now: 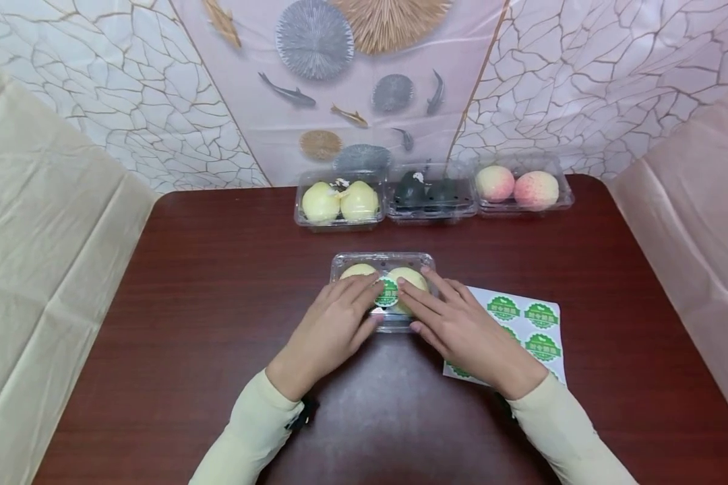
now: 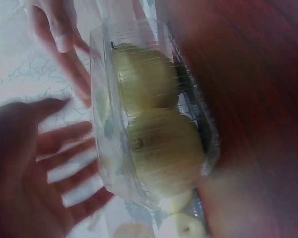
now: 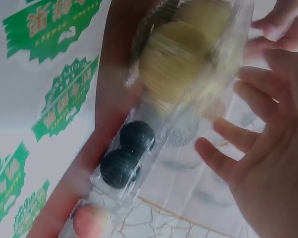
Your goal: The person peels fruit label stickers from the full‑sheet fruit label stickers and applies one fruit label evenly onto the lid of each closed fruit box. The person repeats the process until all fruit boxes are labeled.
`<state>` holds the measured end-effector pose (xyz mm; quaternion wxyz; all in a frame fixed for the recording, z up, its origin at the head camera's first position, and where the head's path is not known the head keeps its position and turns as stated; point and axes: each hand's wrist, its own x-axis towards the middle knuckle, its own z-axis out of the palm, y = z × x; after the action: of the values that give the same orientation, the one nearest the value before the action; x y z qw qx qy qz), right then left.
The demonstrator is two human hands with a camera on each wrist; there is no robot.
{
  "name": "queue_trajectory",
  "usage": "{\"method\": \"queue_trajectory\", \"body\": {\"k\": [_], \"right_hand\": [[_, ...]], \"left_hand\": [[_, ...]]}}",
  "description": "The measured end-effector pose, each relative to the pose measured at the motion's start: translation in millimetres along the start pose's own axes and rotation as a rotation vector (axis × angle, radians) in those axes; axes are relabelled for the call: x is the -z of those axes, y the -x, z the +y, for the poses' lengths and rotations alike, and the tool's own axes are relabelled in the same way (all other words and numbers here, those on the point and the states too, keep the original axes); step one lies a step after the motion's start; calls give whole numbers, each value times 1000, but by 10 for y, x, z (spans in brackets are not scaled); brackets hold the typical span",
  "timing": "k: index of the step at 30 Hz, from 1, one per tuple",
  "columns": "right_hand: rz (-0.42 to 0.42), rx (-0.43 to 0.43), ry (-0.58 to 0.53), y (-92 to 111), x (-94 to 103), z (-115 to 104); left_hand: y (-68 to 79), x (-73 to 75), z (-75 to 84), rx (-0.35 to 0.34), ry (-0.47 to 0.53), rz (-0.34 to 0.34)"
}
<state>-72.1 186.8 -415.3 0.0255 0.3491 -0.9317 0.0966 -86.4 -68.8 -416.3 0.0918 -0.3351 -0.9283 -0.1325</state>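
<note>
A clear plastic fruit box [image 1: 382, 259] with two pale yellow round fruits stands mid-table, its lid closed. A round green-and-white sticker [image 1: 386, 292] lies on the lid. My left hand [image 1: 338, 315] touches the lid on the left of the sticker, fingers stretched out. From the other side my right hand [image 1: 461, 330] rests its fingertips on the lid near the sticker's right edge, fingers also extended. In the left wrist view the two yellow fruits [image 2: 161, 148] show through the box wall. A white sheet of green stickers [image 1: 542, 330] lies partly under my right forearm.
Along the back edge stand three more clear boxes: one with yellow fruits [image 1: 340, 202], one with dark green fruits [image 1: 427, 192], one with pink-and-cream peaches [image 1: 522, 187]. Behind them hangs a patterned cloth [image 1: 364, 81]. Cream cloth walls [image 1: 42, 269] flank the dark red table [image 1: 206, 269].
</note>
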Motion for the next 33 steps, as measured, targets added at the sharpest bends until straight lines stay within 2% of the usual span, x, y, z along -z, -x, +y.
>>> {"method": "queue_trajectory", "body": {"k": [3, 6, 8, 11, 13, 15, 18, 22, 26, 29, 33], "right_hand": [[4, 17, 8, -9, -59, -8], [19, 37, 50, -16, -93, 5], [47, 40, 74, 5, -93, 25], [92, 40, 83, 41, -77, 58], [134, 18, 45, 86, -75, 62], [172, -37, -30, 143, -85, 50], [185, -175, -201, 204, -115, 14], [111, -364, -426, 199, -142, -10], [78, -464, -611, 175, -171, -17], [86, -515, -725, 184, -202, -42], [83, -597, -824, 191, -232, -91]], "left_hand": [[51, -55, -18, -63, -18, -124], [161, -99, -76, -77, -36, -150], [235, -100, -125, -90, -24, -111], [296, -76, -205, -124, 27, -2], [304, -55, -234, -151, 73, 72], [295, -37, -222, -152, 120, 122], [290, -22, -122, -76, 172, 145], [257, -37, 73, 112, 204, 118], [198, -97, 222, 254, 194, 89], [171, -136, 286, 296, 181, 80], [174, -144, 311, 311, 184, 86]]}}
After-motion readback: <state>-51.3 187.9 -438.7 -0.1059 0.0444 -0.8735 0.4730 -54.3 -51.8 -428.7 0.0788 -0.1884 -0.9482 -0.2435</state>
